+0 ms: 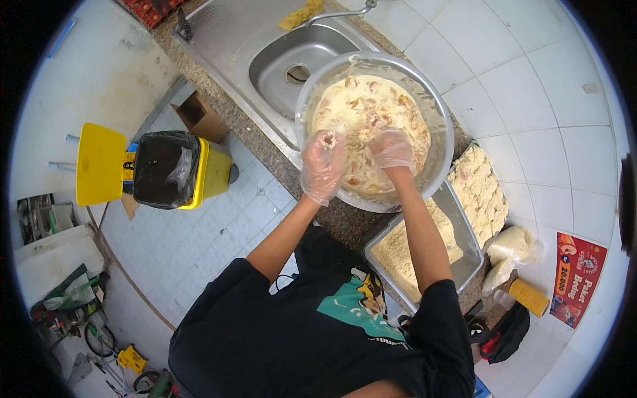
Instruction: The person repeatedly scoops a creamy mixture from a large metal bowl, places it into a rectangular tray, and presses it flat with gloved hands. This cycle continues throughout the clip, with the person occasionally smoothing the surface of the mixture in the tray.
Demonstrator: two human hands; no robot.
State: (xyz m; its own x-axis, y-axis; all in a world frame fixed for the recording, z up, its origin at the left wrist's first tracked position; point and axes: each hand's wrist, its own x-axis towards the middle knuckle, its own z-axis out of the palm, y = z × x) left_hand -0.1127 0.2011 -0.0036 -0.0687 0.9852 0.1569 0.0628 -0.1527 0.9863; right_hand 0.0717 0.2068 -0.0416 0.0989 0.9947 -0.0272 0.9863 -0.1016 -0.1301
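Both my hands wear clear plastic gloves and are at a large metal bowl [444, 124] of pale, creamy batter [338, 107] with reddish-brown chunks in it, perhaps meat. My left hand [322, 166] is curled over the bowl's near left part, with batter on its fingers; whether it grips a piece is unclear. Over the mixture to its right, my right hand [393, 150] is bent inward, its fingertips close to the batter and partly hidden. Under my right forearm stands a metal tray [470, 271] of pale, crumbly flour [398, 248]. Beyond it lies a floury, lumpy mass [478, 191].
The bowl overlaps the edge of a steel sink [266, 64] below a faucet [338, 15] and yellow cloth [301, 15]. A plastic bag [512, 246] and yellow container [529, 298] stand right of the tray. On the floor are an open-lidded yellow bin [214, 171] and cardboard box [204, 117].
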